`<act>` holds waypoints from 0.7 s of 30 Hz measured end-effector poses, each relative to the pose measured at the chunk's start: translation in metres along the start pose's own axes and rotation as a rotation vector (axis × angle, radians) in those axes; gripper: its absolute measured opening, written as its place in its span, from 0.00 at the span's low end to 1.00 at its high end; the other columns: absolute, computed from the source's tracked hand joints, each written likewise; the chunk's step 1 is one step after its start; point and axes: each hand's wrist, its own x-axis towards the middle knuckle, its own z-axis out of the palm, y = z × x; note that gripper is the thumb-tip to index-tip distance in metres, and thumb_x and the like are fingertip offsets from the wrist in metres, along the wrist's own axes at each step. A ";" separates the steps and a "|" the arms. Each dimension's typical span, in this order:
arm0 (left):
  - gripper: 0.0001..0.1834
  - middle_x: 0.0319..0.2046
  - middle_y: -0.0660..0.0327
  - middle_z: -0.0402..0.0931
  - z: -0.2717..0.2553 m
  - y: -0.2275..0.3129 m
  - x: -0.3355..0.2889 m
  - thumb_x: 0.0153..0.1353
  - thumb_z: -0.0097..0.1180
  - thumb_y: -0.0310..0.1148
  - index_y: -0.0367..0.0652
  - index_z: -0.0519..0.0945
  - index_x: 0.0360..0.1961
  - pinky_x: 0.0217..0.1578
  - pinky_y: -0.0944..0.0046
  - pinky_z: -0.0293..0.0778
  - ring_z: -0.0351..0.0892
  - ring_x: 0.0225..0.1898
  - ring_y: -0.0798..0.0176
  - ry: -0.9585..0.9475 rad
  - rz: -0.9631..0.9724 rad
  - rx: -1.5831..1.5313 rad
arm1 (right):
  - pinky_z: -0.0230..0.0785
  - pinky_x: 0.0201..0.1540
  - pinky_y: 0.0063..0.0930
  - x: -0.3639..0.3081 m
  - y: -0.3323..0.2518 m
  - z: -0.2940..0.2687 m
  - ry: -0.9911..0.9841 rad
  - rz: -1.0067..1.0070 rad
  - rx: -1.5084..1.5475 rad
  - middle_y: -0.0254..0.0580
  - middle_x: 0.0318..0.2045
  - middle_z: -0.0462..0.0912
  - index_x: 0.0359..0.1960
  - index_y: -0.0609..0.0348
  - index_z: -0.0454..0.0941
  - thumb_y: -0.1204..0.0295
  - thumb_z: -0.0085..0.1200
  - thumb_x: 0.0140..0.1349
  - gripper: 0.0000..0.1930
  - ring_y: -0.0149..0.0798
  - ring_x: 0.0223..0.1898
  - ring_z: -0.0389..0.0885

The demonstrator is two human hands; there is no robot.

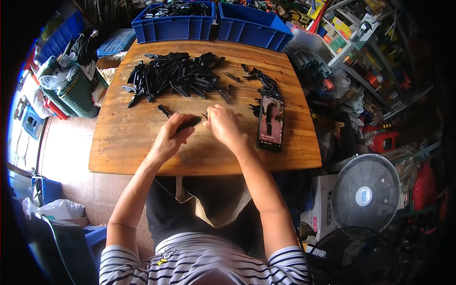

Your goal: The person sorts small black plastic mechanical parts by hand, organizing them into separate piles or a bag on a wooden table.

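Note:
My left hand (172,137) is closed around a black plastic part (189,124), long and narrow, held just above the wooden table (123,152). Close beside it, my right hand (224,124) has its fingers pinched together, and something small and thin pokes out at the fingertips, too small to name. A big heap of similar black plastic parts (164,76) lies beyond my hands. One loose black part (165,111) rests just past my left hand. To the right is a smaller cluster of black parts (266,83).
A phone (271,124) with its screen lit stands or lies by the right cluster. Two blue crates (173,31) (254,28) stand at the far edge, the left one holding black parts. A fan (365,190) stands at right, below crowded shelves (361,52).

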 end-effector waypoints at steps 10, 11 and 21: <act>0.16 0.19 0.70 0.61 0.005 0.012 -0.016 0.64 0.49 0.35 0.39 0.70 0.50 0.20 0.74 0.59 0.59 0.18 0.75 -0.146 -0.365 -0.455 | 0.69 0.34 0.19 -0.062 -0.015 -0.025 0.043 0.223 1.087 0.31 0.28 0.76 0.47 0.61 0.71 0.77 0.56 0.56 0.16 0.23 0.29 0.74; 0.15 0.19 0.70 0.61 0.008 0.019 -0.016 0.63 0.49 0.33 0.38 0.70 0.49 0.20 0.74 0.59 0.61 0.18 0.75 -0.189 -0.373 -0.429 | 0.68 0.37 0.19 -0.073 -0.018 -0.023 0.078 0.190 1.160 0.32 0.30 0.76 0.46 0.62 0.70 0.76 0.55 0.58 0.14 0.24 0.32 0.74; 0.21 0.34 0.52 0.73 0.040 0.044 -0.019 0.59 0.52 0.31 0.33 0.66 0.52 0.39 0.62 0.69 0.71 0.37 0.64 -0.362 -0.096 -0.044 | 0.67 0.41 0.17 -0.106 -0.031 -0.033 0.357 0.087 1.059 0.34 0.33 0.76 0.36 0.64 0.77 0.76 0.59 0.58 0.07 0.25 0.36 0.74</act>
